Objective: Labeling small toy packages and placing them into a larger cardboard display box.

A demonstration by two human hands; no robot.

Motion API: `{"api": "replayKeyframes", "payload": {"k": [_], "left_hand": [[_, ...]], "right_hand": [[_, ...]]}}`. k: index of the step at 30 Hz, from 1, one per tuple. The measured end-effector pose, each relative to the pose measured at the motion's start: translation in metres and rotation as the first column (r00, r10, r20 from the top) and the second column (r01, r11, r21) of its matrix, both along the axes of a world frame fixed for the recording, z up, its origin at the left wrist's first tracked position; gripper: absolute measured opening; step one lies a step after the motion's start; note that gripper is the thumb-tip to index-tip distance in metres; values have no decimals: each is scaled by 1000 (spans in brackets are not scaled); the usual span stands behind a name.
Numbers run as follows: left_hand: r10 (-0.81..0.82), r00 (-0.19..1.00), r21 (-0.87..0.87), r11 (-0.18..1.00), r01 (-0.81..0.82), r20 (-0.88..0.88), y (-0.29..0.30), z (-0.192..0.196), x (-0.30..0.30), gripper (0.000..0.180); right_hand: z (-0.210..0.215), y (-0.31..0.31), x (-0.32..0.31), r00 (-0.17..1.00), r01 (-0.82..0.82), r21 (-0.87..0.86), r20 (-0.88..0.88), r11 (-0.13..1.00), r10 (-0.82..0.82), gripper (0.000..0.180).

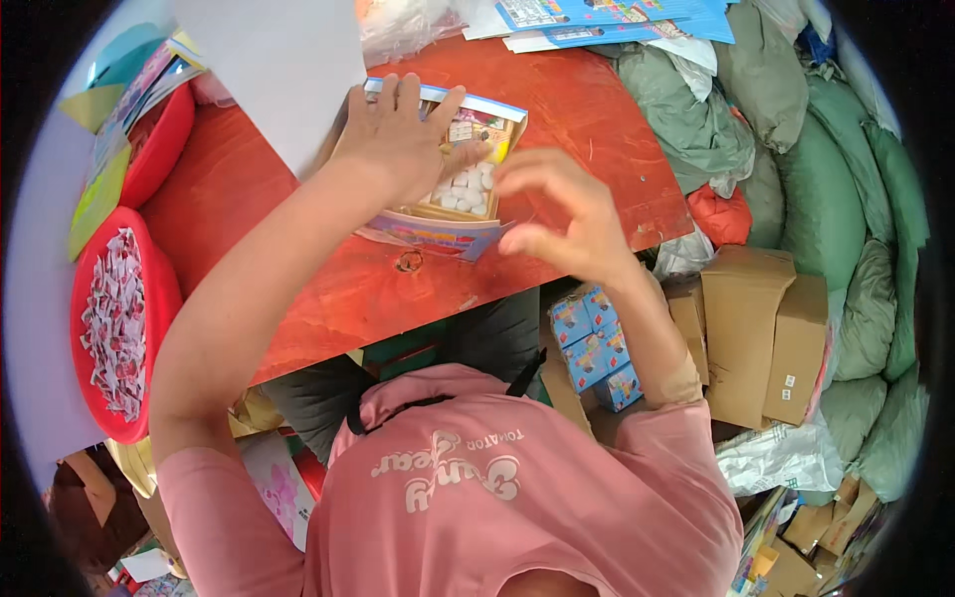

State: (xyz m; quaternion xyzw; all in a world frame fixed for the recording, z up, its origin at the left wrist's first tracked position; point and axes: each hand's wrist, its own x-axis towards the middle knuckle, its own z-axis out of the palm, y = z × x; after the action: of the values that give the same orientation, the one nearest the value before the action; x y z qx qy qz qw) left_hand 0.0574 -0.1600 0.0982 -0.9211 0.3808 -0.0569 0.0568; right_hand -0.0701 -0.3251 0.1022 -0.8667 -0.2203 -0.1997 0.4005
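An uncovered cardboard box [433,237] with a blue-purple printed front sits on the red table [343,298]. Inside it lie several small white rounded pieces [466,191] in a tan tray, with a yellowish printed piece behind them. My left hand [398,144] rests over the box's left part, fingers spread across the contents toward the far rim, hiding much of the inside. Just right of the box hovers my right hand [575,214], its thumb and fingers curved apart with nothing visible between them. I cannot tell whether its fingertips touch the box edge.
At left stand a red basin [159,298] of small wrapped packets and another red basin [174,139]. A white panel [279,70] is beyond my left hand. Flat blue cartons [587,15] lie at the far edge. Small blue boxes [594,343], brown cartons [741,328] and green sacks [831,189] crowd the right.
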Motion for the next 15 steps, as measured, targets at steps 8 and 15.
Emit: {"api": "replayKeyframes", "payload": {"k": [8,15], "left_hand": [[29,990,64,998,-21,-139,-10,8,-1,64],[63,983,101,994,-46,-170,-9,11,1,63]], "right_hand": [[-24,19,10,995,85,127,-67,988,-77,18],[-17,36,11,940,208,305,-325,930,-104,11]]}}
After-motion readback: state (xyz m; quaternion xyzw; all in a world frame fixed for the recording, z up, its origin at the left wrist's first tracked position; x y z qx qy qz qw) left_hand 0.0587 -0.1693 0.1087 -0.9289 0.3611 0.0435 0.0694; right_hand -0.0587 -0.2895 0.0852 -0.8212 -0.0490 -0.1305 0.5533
